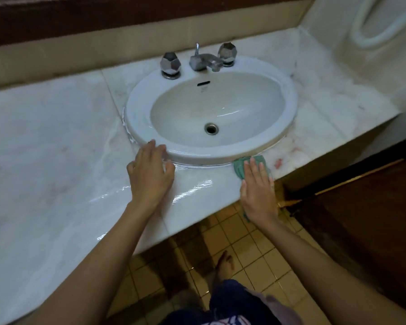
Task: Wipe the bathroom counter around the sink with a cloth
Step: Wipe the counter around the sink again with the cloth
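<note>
Green cloth [240, 168] pinned flat under right hand [258, 191] at bench [45, 137] front edge, just beside front-right curve of sink [136, 109] rim. Fingers [253, 167] straight, pressing down, not gripping; cloth bunched ahead of fingertips, a bit showing below wrist past front edge. Left hand [150, 172] on bench at front-left of rim, fingers loosely bent, holding nothing, tips touching rim. Wet streaks [192, 191] between the 2 hands. Pinkish marks [278, 163] just right of cloth, toward right front corner. Likely next: sweep right along front edge. Right hand nearer; left only bracing.
</note>
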